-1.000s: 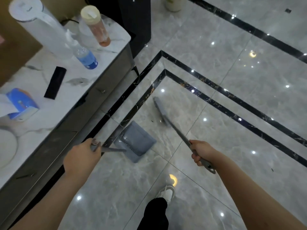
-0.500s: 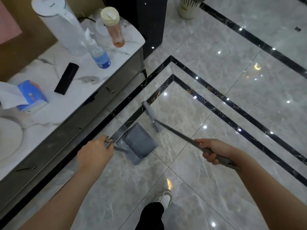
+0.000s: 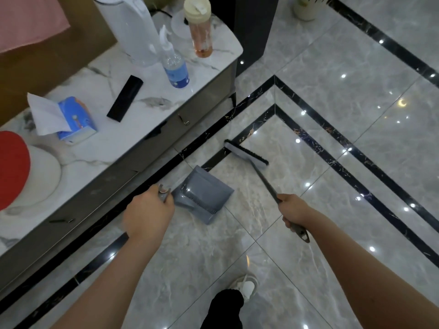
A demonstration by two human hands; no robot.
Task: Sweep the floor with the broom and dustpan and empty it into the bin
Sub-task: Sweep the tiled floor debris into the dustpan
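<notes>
A grey dustpan [image 3: 204,194] sits on the glossy grey tile floor, close to the cabinet's base. My left hand [image 3: 148,213] grips its handle at the pan's left end. My right hand [image 3: 293,211] grips the dark handle of the broom [image 3: 247,154]. The broom's head lies on the floor just beyond the pan's far right side, across a black inlay stripe. A small gap separates the head from the pan. No bin is in view.
A marble-topped cabinet [image 3: 209,74] fills the left side and carries a kettle [image 3: 133,27], a spray bottle [image 3: 174,65], an orange drink bottle [image 3: 199,27], a tissue box [image 3: 73,118] and a black case [image 3: 124,98]. My shoe [image 3: 245,284] stands below the pan. A pale pot [image 3: 305,7] is far back.
The broom head swung away from the pan's mouth to the far right side and turned crosswise. The pan stayed in place. The view shifted, showing more of the cabinet top.
</notes>
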